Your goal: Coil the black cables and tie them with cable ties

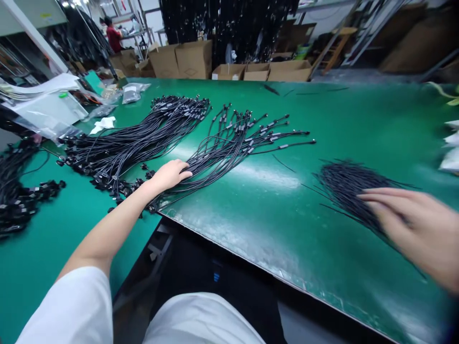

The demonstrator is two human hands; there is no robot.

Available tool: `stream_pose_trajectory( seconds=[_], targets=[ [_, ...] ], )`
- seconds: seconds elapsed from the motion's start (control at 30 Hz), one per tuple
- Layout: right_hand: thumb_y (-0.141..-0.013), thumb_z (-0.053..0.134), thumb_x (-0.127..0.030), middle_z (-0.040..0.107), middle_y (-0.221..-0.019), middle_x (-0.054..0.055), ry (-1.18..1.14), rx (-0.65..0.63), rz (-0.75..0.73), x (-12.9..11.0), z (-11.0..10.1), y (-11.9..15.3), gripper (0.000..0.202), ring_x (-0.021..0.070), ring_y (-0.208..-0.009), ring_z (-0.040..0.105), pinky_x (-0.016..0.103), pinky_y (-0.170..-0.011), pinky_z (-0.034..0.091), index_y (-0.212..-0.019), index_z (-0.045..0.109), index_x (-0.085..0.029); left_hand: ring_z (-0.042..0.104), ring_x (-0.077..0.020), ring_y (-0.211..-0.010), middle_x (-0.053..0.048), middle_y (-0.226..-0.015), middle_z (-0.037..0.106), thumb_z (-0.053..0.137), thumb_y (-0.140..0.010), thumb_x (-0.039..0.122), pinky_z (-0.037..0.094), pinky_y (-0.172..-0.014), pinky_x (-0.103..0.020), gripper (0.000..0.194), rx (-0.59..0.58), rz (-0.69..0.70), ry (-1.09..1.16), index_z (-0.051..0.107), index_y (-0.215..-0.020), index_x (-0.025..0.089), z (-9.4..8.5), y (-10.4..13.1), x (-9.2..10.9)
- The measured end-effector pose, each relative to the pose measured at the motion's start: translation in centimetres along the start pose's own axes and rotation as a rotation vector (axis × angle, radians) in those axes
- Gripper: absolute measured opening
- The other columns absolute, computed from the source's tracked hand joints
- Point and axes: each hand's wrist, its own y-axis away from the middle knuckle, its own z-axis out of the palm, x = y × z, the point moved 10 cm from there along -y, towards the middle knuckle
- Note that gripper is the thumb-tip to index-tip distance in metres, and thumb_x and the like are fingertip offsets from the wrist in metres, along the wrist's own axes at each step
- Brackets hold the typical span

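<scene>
My left hand [171,175] rests on the near end of a bundle of black cables [218,155], its thumb and fingers around some of them. The cables fan out to the right, with grey sleeves near their far ends. At the right, my right hand [409,222], blurred, touches a pile of thin black strips [349,184]; its fingertips are at the pile's near right side, and whether they pinch a strip is too blurred to tell. A larger bundle of black cables [132,138] lies left of the first one.
More cables with black connectors [21,200] lie at the far left. Plastic bags [132,92] and a white box [57,110] stand at the back left. The green table [251,210] has its edge near my body. Cardboard boxes [195,59] and a seated person [114,37] are beyond.
</scene>
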Motion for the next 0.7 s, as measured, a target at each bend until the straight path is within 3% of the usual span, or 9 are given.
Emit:
stream_pose_trajectory(
  seconds=[0.1,0.23,0.33,0.43,0.47,0.53,0.6,0.67,0.7],
  targets=[
    [-0.096,0.044,-0.033,0.069,-0.106,0.011,-0.048,-0.191,-0.143,-5.7,3.0,-2.1,0.027,0.0211,-0.095,0.066,0.035,-0.083,0.053,-0.099,0.068,-0.020,0.057,-0.0280,-0.110,-0.013,-0.118,0.064,0.048,-0.094,0.042,0.043,-0.096,-0.040,0.036,0.020,0.126,-0.029,0.064,-0.110,0.014,-0.3,4.1,0.2],
    [-0.097,0.040,-0.025,0.067,-0.109,0.009,-0.236,-0.258,-0.327,-16.1,7.5,-5.0,0.026,0.0198,-0.095,0.065,0.034,-0.081,0.053,-0.107,0.064,-0.020,0.062,-0.0247,-0.092,-0.011,-0.098,0.067,0.042,-0.097,0.030,0.047,-0.083,-0.037,0.028,0.161,0.048,-0.036,0.065,-0.095,0.015,-2.4,8.1,-1.7],
    [-0.095,0.044,-0.023,0.055,-0.129,0.015,-0.280,-0.195,-0.428,-23.8,9.4,-8.0,0.035,0.0237,-0.111,0.057,0.038,-0.086,0.051,-0.129,0.052,-0.017,0.062,-0.0209,-0.085,-0.009,-0.092,0.066,0.039,-0.098,0.029,0.048,-0.077,-0.031,0.028,0.411,0.111,0.084,0.064,-0.096,0.016,-6.2,10.5,0.9],
    [-0.095,0.046,-0.024,0.058,-0.123,0.016,-0.141,-0.199,-0.556,-28.6,11.7,-12.5,0.030,0.0251,-0.107,0.054,0.039,-0.087,0.046,-0.121,0.057,-0.015,0.062,-0.0198,-0.078,-0.006,-0.083,0.068,0.044,-0.096,0.032,0.048,-0.075,-0.030,0.025,0.485,0.259,0.129,0.066,-0.098,0.019,-9.0,14.0,4.2],
    [-0.095,0.044,-0.021,0.062,-0.111,0.015,-0.054,-0.221,-0.546,-28.2,12.5,-14.5,0.024,0.0243,-0.100,0.054,0.038,-0.084,0.044,-0.109,0.061,-0.014,0.063,-0.0204,-0.079,-0.006,-0.085,0.069,0.047,-0.095,0.034,0.047,-0.076,-0.030,0.024,0.468,0.249,0.138,0.066,-0.099,0.020,-9.6,15.1,3.8],
    [-0.094,0.039,-0.014,0.064,-0.095,0.013,0.120,-0.219,-0.385,-24.2,12.6,-19.1,0.024,0.0226,-0.091,0.052,0.035,-0.078,0.039,-0.093,0.063,-0.012,0.064,-0.0220,-0.083,-0.006,-0.092,0.071,0.053,-0.091,0.039,0.047,-0.075,-0.030,0.024,0.415,0.079,0.190,0.068,-0.099,0.022,-10.2,17.2,0.0],
    [-0.094,0.037,-0.012,0.063,-0.091,0.014,0.224,-0.102,-0.109,-17.7,9.6,-22.4,0.026,0.0201,-0.087,0.050,0.032,-0.075,0.035,-0.089,0.062,-0.009,0.062,-0.0204,-0.074,-0.005,-0.084,0.069,0.055,-0.089,0.042,0.045,-0.064,-0.028,0.025,0.365,-0.204,0.335,0.068,-0.093,0.021,-9.9,19.4,-6.3],
    [-0.096,0.034,-0.014,0.062,-0.092,0.017,0.229,-0.033,-0.050,-14.0,6.6,-22.7,0.028,0.0200,-0.085,0.048,0.033,-0.074,0.032,-0.093,0.061,-0.007,0.050,-0.0146,-0.056,-0.001,-0.063,0.056,0.056,-0.088,0.044,0.038,-0.051,-0.024,0.027,0.313,-0.416,0.662,0.064,-0.082,0.020,-8.2,21.3,-10.9],
    [-0.097,0.034,-0.016,0.061,-0.089,0.016,0.219,-0.018,-0.061,-13.1,5.6,-22.2,0.028,0.0193,-0.081,0.048,0.032,-0.073,0.032,-0.093,0.060,-0.009,0.043,-0.0121,-0.050,0.002,-0.056,0.047,0.055,-0.088,0.045,0.035,-0.047,-0.023,0.029,0.306,-0.464,0.903,0.060,-0.077,0.019,-7.1,21.9,-11.8]
  ],
)
